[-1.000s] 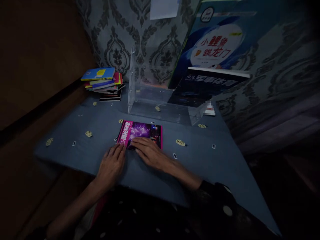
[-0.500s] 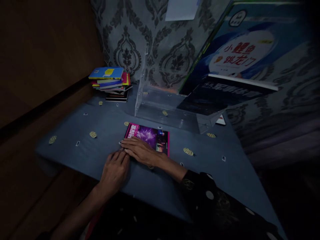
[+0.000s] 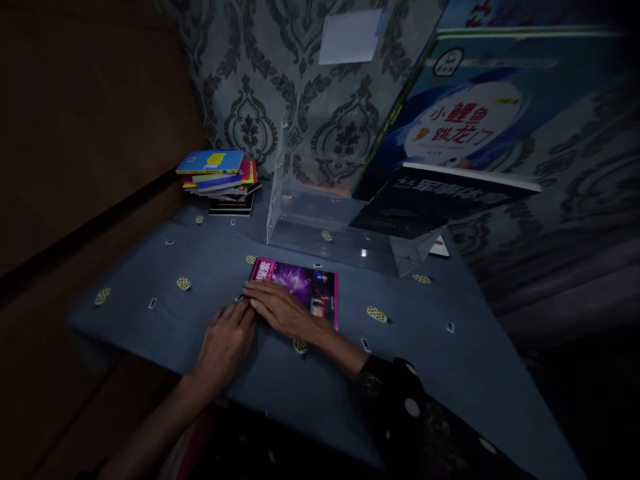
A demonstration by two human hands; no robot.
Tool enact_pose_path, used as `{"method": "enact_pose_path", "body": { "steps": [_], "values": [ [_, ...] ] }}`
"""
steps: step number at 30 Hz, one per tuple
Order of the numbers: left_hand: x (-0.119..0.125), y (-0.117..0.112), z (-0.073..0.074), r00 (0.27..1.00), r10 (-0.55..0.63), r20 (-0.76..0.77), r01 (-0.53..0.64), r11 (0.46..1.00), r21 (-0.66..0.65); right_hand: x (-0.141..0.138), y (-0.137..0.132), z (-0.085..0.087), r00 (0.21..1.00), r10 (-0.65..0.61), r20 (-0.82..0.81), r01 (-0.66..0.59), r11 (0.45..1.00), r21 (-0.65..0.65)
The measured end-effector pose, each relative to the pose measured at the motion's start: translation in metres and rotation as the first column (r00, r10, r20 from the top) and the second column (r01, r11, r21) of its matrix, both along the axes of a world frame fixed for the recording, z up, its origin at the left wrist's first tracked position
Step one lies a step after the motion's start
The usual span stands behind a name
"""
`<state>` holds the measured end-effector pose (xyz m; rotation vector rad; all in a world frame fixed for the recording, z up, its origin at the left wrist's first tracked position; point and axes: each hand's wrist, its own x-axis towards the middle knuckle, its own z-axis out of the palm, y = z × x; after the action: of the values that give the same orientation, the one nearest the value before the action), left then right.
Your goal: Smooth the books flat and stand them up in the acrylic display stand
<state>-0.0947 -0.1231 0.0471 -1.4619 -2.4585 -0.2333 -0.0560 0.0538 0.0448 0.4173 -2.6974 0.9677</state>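
A thin magenta-edged book with a purple burst on its cover lies on the blue tablecloth. Flat across its lower left part rests my right hand, open, fingers stretched toward the left edge. My left hand is on the cloth by the book's lower left corner, its fingers slightly bent and close to the right fingertips. Their tips are partly hidden, and I see nothing held. Behind the book stands a clear acrylic book rack.
A dark book and a large blue picture book lean in the rack's right side. At the back left is a stack of books. Brown wood panelling borders the left, and patterned wallpaper is behind.
The view has tilted up a little, so everything sits slightly lower. Both hands keep nearly the same place at the book, with only a slight shift of the right hand.
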Motion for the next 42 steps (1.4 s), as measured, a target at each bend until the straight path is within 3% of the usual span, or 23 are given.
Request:
{"method": "enact_pose_path", "body": {
  "steps": [8,21,25,33,42],
  "values": [
    [-0.019,0.018,0.003,0.999,0.027,0.044,-0.023,0.997,-0.075,-0.001,0.0,-0.001,0.996,-0.091,0.02,0.092,0.994,-0.06],
    [-0.067,0.058,-0.003,0.983,-0.045,0.175,0.052,0.998,-0.037,-0.003,0.004,-0.009,0.974,-0.226,-0.011,0.219,0.953,-0.21],
    [-0.071,0.067,-0.004,0.994,-0.036,0.101,0.041,0.998,-0.049,-0.007,0.004,-0.013,0.945,-0.326,0.002,0.323,0.938,-0.129],
    [-0.072,0.068,-0.009,0.999,-0.046,0.014,0.047,0.998,-0.032,-0.013,0.002,-0.002,0.898,-0.435,0.074,0.411,0.886,0.214],
    [-0.074,0.067,-0.009,0.999,-0.049,0.004,0.049,0.998,-0.044,-0.011,0.004,0.0,0.888,-0.458,0.039,0.433,0.861,0.267]
  ]
}}
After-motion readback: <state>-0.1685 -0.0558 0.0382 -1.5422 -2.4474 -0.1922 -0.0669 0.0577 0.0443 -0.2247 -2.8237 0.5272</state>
